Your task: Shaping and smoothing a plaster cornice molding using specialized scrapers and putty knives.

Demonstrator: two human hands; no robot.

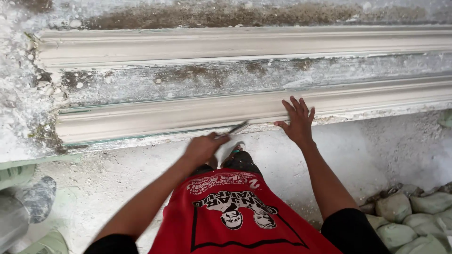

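Observation:
Two long white plaster cornice mouldings lie side by side on a plaster-crusted work table. The near moulding (155, 117) runs across the view; the far moulding (188, 44) lies behind it. My left hand (203, 146) is closed on a thin metal scraper blade (237, 129) whose tip points at the near moulding's lower edge. My right hand (296, 120) rests flat with fingers spread on the near moulding's front face, to the right of the blade. Both forearms reach forward over my red shirt.
The table top (188, 80) between the mouldings is rough with dried plaster and brown stains. Filled pale sacks (414, 216) are piled on the floor at the lower right. A grey bundle (23, 207) sits at the lower left. The floor (117, 174) is dusty white.

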